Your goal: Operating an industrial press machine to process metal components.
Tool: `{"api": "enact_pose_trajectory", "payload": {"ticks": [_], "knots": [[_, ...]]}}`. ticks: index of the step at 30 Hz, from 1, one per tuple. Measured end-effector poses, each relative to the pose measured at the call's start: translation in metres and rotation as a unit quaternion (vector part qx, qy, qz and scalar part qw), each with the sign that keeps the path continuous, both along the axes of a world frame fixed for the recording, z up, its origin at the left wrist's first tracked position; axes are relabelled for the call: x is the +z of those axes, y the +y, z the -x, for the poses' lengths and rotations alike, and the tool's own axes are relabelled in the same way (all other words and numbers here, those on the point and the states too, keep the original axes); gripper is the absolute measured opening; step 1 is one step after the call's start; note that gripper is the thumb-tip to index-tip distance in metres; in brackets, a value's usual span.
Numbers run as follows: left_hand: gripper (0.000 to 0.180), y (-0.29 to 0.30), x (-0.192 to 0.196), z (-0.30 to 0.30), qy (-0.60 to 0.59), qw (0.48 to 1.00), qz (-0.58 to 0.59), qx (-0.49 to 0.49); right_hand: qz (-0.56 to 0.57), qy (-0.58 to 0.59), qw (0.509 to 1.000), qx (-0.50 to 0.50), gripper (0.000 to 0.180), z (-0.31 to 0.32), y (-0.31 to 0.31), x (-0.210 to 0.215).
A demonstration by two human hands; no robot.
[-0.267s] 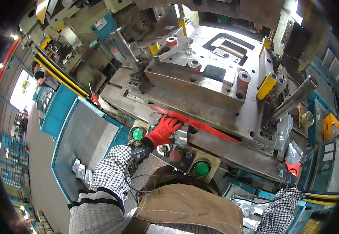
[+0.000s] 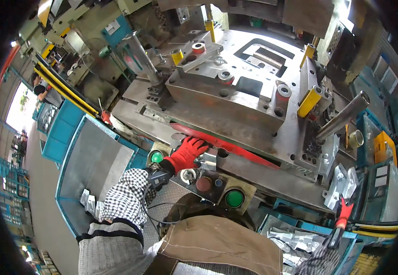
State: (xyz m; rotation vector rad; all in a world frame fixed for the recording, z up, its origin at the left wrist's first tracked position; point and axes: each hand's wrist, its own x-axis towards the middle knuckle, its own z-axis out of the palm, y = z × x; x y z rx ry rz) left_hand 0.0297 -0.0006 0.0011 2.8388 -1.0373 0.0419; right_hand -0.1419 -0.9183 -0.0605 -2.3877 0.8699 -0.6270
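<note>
My left hand (image 2: 186,155), in a red glove, rests at the front edge of a large steel die (image 2: 226,107). Its fingers lie forward beside a red strip (image 2: 226,145), and a shiny metal piece (image 2: 208,161) shows just right of them. No held object shows in it. On the far right my right hand (image 2: 344,213), also red-gloved, is just below silvery formed metal parts (image 2: 337,188) at the die bed's right corner. Its fingers look spread and reach toward their lower edge; whether they touch is too small to tell.
Below my left hand is a control panel with green buttons (image 2: 234,198) and a red button (image 2: 203,184). A blue-rimmed bin (image 2: 66,174) stands left; another bin of metal parts (image 2: 295,240) is at lower right. Steel posts (image 2: 345,114) rise from the die. Someone (image 2: 47,91) stands far left.
My right hand has moved down toward me, and more of the silvery parts shows above it. My left hand stays at the die's front edge; the whole view has shifted slightly.
</note>
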Motion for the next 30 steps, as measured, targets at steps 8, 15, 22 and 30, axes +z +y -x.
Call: {"api": "enact_pose_trajectory", "payload": {"ticks": [8, 15, 22, 30], "knots": [[0.083, 0.036, -0.024, 0.029, -0.003, 0.999, 0.007, 0.041, -0.249, -0.022, 0.901, 0.354, 0.076, 0.074, 0.196, 0.115], [0.082, 0.030, -0.029, 0.010, -0.012, 0.998, 0.057, 0.022, -0.212, -0.042, 0.843, 0.493, 0.087, -0.058, 0.400, 0.236], [0.081, 0.046, -0.031, 0.020, -0.049, 0.995, 0.088, 0.014, -0.076, -0.059, 0.773, 0.627, 0.102, -0.282, 0.530, 0.321], [0.081, 0.050, -0.023, 0.020, -0.001, 0.995, 0.100, 0.030, -0.024, 0.095, 0.726, 0.680, 0.102, -0.484, 0.593, 0.279]]}}
